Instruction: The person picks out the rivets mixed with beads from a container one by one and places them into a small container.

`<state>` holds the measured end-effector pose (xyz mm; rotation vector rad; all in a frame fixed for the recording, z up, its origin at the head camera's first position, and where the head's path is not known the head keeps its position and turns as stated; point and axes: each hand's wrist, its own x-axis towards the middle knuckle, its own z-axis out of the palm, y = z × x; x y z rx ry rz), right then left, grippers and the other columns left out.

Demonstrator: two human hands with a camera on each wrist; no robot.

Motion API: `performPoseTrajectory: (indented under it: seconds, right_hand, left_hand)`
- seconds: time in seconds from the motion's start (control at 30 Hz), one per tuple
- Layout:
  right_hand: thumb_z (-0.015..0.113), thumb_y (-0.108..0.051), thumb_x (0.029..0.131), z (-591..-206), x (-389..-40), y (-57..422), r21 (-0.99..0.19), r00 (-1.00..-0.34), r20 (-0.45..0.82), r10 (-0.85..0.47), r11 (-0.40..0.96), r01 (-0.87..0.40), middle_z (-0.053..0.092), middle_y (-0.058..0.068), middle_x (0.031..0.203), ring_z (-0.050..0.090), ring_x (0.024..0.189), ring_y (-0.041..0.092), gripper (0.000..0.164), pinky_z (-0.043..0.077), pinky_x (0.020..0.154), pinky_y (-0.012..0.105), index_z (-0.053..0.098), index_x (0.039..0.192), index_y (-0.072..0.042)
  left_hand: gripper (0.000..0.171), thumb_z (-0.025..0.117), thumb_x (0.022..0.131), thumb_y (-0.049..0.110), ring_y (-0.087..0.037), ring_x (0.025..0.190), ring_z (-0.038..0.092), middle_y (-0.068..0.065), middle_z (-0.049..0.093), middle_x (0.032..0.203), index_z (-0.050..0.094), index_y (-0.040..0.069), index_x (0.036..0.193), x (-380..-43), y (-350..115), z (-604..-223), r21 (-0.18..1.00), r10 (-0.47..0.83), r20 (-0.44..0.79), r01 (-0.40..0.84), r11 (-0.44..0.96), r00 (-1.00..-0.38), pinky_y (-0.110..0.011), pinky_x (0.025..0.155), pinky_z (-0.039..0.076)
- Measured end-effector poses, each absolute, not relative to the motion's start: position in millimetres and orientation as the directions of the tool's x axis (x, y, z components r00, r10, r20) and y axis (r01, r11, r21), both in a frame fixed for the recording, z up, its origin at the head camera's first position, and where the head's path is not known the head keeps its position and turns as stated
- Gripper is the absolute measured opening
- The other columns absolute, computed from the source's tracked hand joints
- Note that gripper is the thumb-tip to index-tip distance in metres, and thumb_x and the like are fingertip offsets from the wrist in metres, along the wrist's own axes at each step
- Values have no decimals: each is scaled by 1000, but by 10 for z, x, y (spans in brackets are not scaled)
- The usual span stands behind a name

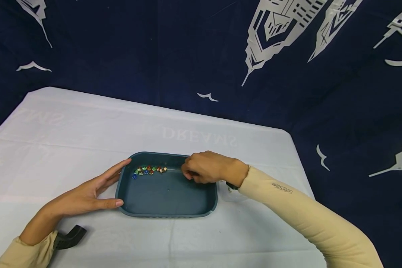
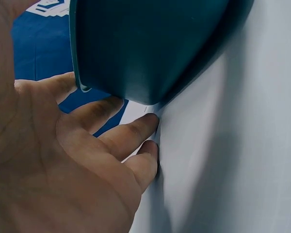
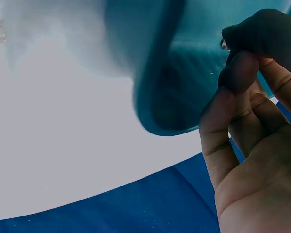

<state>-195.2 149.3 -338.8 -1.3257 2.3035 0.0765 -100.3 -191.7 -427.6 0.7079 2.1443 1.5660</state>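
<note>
A dark teal tray [image 1: 168,201] lies on the white-covered table. Inside it, toward the far left, several small shiny beads [image 1: 146,171] in red, green, blue and gold form a rough row. My left hand [image 1: 83,195] spans the tray's left end, its extended thumb and fingers touching the outside. Over the tray's right half, my right hand [image 1: 209,167] pinches between thumb and fingertips a small shiny piece [image 3: 224,44], mostly hidden by the fingers.
Just right of the tray, partly under the right wrist, stands a clear container [image 1: 234,195] with small gold bits in it. The white tablecloth [image 1: 97,119] meets a dark blue backdrop [image 1: 120,48] printed with white buildings and birds.
</note>
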Motion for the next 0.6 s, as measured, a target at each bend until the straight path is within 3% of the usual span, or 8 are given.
performPoseTrajectory:
  seconds: [0.47, 0.6]
  right_hand:
    - [64, -2, 89, -3283, -1911, 1759, -180, -468, -399, -789, 568, -803, 62, -3, 90, 54, 79, 12, 13, 47, 68, 30, 66, 91, -15]
    - [66, -1, 87, -3259, -1901, 1835, -172, -490, -383, -783, 581, -795, 59, -7, 87, 54, 77, 11, 15, 47, 67, 30, 66, 90, -16]
  left_hand:
    - [95, 72, 93, 13, -56, 147, 14, -7, 2, 169, 8, 29, 162, -1004, -1904, -4285, 954, 606, -2, 181, 241, -795, -4, 103, 26]
    - [96, 72, 93, 14, -56, 146, 15, -8, 2, 169, 8, 29, 162, -1002, -1908, -4285, 951, 605, -2, 185, 246, -796, -4, 103, 26]
